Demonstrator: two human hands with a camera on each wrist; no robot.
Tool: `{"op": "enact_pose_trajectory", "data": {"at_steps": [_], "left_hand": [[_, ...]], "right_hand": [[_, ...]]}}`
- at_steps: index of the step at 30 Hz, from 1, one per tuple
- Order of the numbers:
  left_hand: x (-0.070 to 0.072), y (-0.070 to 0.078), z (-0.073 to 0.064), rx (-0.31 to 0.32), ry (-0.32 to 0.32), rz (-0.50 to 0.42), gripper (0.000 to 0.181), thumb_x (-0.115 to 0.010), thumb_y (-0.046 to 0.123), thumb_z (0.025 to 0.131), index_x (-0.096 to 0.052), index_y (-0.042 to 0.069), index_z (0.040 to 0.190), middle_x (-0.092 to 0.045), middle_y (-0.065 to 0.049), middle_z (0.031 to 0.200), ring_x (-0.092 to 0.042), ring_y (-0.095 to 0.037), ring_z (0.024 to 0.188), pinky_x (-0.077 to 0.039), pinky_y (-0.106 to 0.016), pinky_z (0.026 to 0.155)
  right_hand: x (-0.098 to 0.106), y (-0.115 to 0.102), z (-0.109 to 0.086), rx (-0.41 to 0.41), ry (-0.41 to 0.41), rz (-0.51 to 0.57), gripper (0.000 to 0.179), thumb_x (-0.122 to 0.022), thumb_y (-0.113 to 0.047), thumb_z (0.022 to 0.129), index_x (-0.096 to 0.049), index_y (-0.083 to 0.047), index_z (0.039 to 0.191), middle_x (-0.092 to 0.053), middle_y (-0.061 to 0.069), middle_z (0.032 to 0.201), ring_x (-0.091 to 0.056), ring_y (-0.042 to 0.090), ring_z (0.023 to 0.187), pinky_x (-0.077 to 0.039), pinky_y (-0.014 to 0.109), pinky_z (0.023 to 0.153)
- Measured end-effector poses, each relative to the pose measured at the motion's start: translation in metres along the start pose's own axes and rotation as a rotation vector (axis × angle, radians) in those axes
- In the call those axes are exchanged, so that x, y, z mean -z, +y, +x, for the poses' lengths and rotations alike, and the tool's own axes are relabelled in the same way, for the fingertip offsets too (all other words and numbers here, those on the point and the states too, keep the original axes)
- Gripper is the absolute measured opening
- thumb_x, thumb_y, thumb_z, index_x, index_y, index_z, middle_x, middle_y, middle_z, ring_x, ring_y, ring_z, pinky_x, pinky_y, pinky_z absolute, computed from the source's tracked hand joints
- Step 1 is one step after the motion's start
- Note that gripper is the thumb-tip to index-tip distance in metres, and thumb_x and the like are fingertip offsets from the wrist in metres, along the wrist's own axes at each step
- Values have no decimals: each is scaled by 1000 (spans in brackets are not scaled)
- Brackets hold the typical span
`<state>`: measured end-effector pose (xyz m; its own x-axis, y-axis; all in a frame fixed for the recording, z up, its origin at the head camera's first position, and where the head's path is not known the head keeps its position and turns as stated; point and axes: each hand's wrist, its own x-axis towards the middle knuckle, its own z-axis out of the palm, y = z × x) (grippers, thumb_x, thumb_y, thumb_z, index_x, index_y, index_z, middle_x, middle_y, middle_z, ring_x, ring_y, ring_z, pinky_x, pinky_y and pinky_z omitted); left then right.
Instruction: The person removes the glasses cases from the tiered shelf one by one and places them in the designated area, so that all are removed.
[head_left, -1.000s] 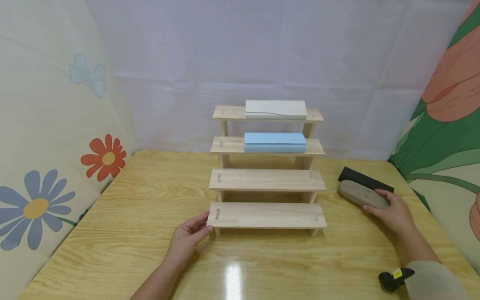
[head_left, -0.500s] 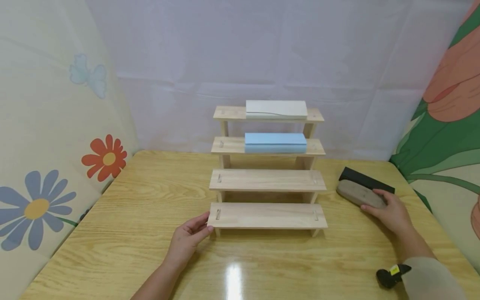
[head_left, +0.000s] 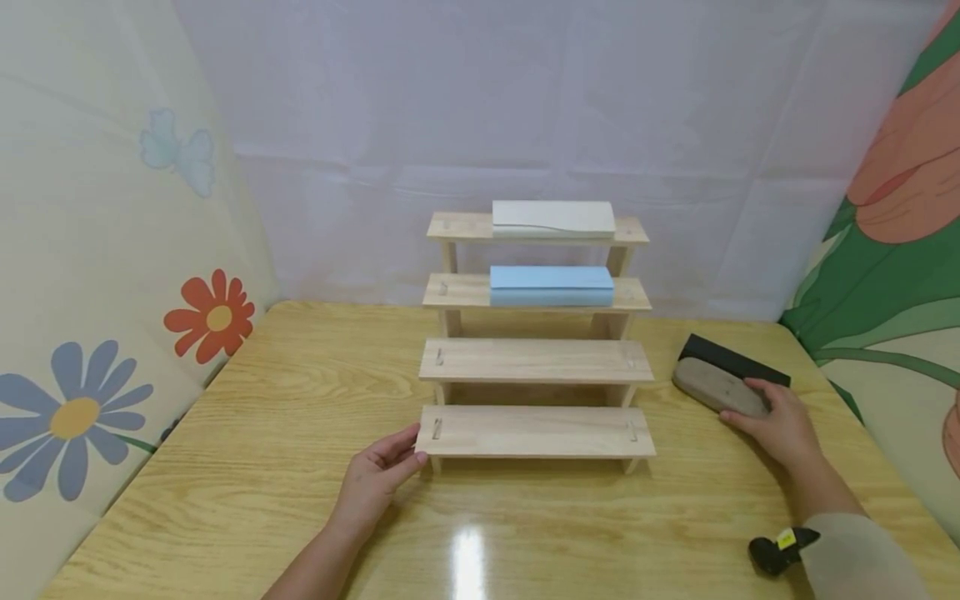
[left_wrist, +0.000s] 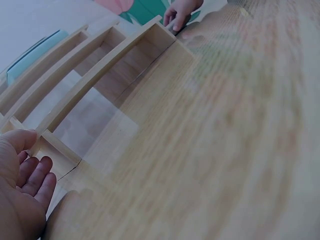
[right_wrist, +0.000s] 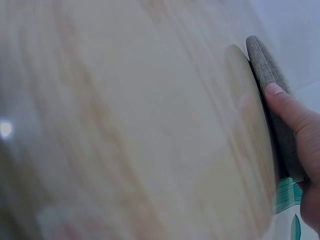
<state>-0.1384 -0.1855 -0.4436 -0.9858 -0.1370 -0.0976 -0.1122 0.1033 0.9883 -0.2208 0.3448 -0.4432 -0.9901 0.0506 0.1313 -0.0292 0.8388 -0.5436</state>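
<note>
A pale wooden tiered display shelf (head_left: 536,431) stands mid-table in the head view. Its lowest board is pinched at the left front corner by my left hand (head_left: 375,479), thumb at the edge, with the other fingers loosely curled in the left wrist view. My right hand (head_left: 780,425) grips the right end of a grey-brown glasses case (head_left: 716,386), thumb on its near side. In the right wrist view the case (right_wrist: 267,65) lies on or just above the tabletop; I cannot tell which. A white case (head_left: 552,218) lies on the top board, a light blue case (head_left: 551,286) on the board below.
A long black case (head_left: 735,360) lies right behind the grey-brown one on the wooden table (head_left: 315,367). A white cloth (head_left: 375,125) hangs behind the shelf, and flower-printed cloths (head_left: 90,250) flank the table. A black strap piece (head_left: 780,550) sits by my right sleeve.
My right hand and the grey-brown glasses case have shifted slightly left. My left hand stays at the shelf corner.
</note>
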Motion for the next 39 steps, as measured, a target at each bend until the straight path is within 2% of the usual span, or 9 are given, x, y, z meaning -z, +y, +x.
{"op": "enact_pose_trajectory", "data": {"at_steps": [9,17,26,39], "left_hand": [[0,1,-1,6,-3,-10,45,-71,3,87,-59,-2,130,-61,-19,133,-63,-3,94,-54,-14,82],[0,0,-1,17,-6,-25,46,-70,3,87,-58,-2,131,-60,-19,135,-63,-3,95,-54,-14,82],[0,1,-1,12,-12,-14,46,-70,4,88,-58,-2,132,-58,-20,136,-63,-2,95,-54,-14,83],[0,2,-1,8,-2,1,46,-71,4,87,-58,-2,131,-60,-20,135,-63,-1,94,-54,-14,82]], "right_hand": [[-2,1,-1,0,31,-27,80,-73,-43,86,-41,7,140,-37,40,138,-32,59,124,-32,70,98],[-2,2,-3,-29,24,-26,82,-72,-44,87,-38,6,143,-33,41,140,-27,61,126,-29,71,100],[2,9,-13,-115,15,24,85,-68,-44,90,-33,9,145,-27,44,143,-26,60,129,-28,70,103],[6,10,-17,-171,36,50,83,-64,-42,93,-29,12,145,-28,45,142,-27,59,130,-28,69,105]]}}
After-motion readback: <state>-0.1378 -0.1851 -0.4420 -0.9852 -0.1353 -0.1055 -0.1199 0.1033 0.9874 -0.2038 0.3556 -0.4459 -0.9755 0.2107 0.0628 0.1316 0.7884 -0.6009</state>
